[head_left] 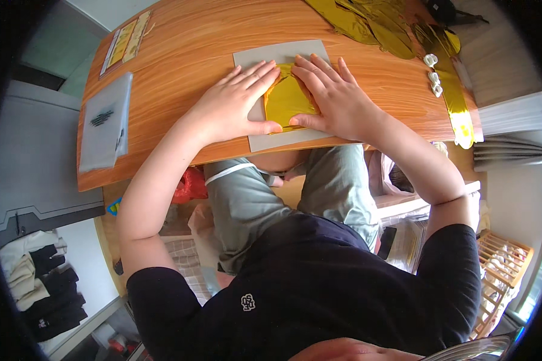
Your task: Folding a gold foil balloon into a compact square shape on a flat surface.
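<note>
A flat piece of shiny gold foil (288, 103) lies on a grey rectangular board (307, 48) near the front edge of the wooden table. My left hand (238, 99) rests flat along the foil's left side, fingers stretched out, thumb at its lower edge. On the opposite side my right hand (337, 99) lies the same way, fingers spread and pointing away from me, thumb on the lower edge. Both palms press down, and neither hand grips anything. Parts of the foil's sides and of the board are hidden beneath my hands.
Larger gold foil pieces (367, 24) lie at the table's far right, and a long gold strip (450, 90) runs down the right edge beside small white objects (435, 83). Clear plastic bags (105, 123) and a yellow printed packet (126, 43) lie on the left.
</note>
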Demonstrator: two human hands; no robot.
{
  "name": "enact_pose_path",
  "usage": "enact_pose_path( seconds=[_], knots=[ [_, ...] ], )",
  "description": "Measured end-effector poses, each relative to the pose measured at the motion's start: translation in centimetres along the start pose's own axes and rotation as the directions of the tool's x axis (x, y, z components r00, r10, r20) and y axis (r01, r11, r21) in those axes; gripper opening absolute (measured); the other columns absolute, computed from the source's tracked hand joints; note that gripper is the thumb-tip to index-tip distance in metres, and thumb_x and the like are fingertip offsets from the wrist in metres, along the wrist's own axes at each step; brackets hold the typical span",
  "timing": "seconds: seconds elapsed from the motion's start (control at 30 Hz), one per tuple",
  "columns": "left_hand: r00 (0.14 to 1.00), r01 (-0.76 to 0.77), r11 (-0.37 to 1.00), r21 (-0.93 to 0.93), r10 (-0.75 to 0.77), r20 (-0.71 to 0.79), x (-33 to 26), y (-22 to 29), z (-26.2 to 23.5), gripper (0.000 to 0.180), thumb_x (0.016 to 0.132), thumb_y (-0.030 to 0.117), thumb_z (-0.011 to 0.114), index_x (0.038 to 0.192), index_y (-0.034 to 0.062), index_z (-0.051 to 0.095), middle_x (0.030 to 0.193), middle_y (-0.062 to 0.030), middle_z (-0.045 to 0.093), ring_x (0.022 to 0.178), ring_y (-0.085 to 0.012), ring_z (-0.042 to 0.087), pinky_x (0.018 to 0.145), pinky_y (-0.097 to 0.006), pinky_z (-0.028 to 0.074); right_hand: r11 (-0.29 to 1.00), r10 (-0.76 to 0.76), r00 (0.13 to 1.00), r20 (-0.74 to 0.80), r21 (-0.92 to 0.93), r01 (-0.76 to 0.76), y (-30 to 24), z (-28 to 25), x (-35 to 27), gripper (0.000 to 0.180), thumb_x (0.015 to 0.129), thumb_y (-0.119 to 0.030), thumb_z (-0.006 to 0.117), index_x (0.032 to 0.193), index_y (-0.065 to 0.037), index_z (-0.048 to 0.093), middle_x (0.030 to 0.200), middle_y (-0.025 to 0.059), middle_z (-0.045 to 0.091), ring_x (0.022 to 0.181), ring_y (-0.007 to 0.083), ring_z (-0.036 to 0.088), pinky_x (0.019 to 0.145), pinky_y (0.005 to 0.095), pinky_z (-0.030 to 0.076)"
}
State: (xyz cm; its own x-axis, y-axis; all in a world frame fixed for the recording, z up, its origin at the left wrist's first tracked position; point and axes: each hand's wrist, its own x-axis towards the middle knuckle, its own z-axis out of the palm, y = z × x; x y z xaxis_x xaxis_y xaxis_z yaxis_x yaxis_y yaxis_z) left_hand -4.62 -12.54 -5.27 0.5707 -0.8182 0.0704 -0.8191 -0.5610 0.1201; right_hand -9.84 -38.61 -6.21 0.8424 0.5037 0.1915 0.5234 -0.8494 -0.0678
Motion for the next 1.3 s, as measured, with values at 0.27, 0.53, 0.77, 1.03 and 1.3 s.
enact_pose_path(
  seconds=[0.27, 0.53, 0.77, 1.03, 1.3],
  knots=[
    [0.996, 0.009, 1.000, 0.000, -0.009, 0.093, 0.2, -0.2, -0.6, 0.112, 0.084, 0.072, 0.065, 0.161, 0.0030, 0.022, 0.168, -0.0172, 0.023, 0.156, -0.0279, 0.021, 0.127, -0.052, 0.017, 0.999, 0.027, 0.997, 0.069, 0.029, -0.029, -0.1, -0.7, 0.2, 0.104, 0.083, -0.075, 0.063, 0.155, -0.007, 0.032, 0.164, 0.0119, 0.031, 0.154, 0.0343, 0.023, 0.124, 0.0585, 0.019],
    [0.989, 0.012, 0.999, -0.034, -0.007, 0.148, 0.3, -0.5, -0.9, 0.118, 0.079, 0.065, 0.073, 0.164, 0.0075, 0.013, 0.170, -0.0149, 0.016, 0.157, -0.0285, 0.017, 0.127, -0.054, 0.013, 0.997, 0.035, 0.997, 0.074, 0.067, -0.040, 0.0, -0.9, 0.2, 0.110, 0.078, -0.078, 0.067, 0.155, -0.008, 0.032, 0.165, 0.0109, 0.030, 0.154, 0.0338, 0.023, 0.125, 0.0588, 0.017],
    [0.987, 0.024, 0.997, -0.071, -0.012, 0.161, 0.5, -0.2, -1.5, 0.116, 0.075, 0.062, 0.078, 0.161, 0.0065, 0.024, 0.169, -0.0152, 0.021, 0.157, -0.0287, 0.020, 0.128, -0.053, 0.014, 0.866, 0.107, 0.980, 0.169, 0.467, -0.175, 1.5, -2.7, 0.7, 0.072, 0.100, -0.052, 0.057, 0.153, -0.008, 0.036, 0.149, 0.0165, 0.052, 0.145, 0.0326, 0.043, 0.124, 0.0598, 0.015],
    [0.988, 0.014, 0.999, -0.052, -0.006, 0.152, 0.9, -0.1, -2.3, 0.117, 0.074, 0.072, 0.074, 0.157, 0.0020, 0.032, 0.165, -0.0192, 0.029, 0.154, -0.0306, 0.027, 0.126, -0.051, 0.020, 0.990, -0.137, 0.990, -0.043, 0.018, 0.138, -0.5, -0.6, 2.1, 0.079, 0.095, -0.060, 0.058, 0.140, 0.004, 0.046, 0.160, 0.0216, 0.035, 0.149, 0.0369, 0.034, 0.124, 0.0485, 0.026],
    [0.987, 0.053, 0.986, -0.158, -0.028, 0.158, 0.2, -0.5, -1.3, 0.127, 0.072, 0.067, 0.079, 0.162, 0.0033, 0.017, 0.169, -0.0194, 0.017, 0.157, -0.0309, 0.016, 0.127, -0.051, 0.014, 0.973, -0.170, 0.985, -0.031, 0.150, 0.173, 0.5, -0.6, 1.6, 0.086, 0.091, -0.060, 0.064, 0.149, -0.002, 0.039, 0.162, 0.0225, 0.031, 0.150, 0.0401, 0.030, 0.122, 0.0513, 0.029]
  ],
)
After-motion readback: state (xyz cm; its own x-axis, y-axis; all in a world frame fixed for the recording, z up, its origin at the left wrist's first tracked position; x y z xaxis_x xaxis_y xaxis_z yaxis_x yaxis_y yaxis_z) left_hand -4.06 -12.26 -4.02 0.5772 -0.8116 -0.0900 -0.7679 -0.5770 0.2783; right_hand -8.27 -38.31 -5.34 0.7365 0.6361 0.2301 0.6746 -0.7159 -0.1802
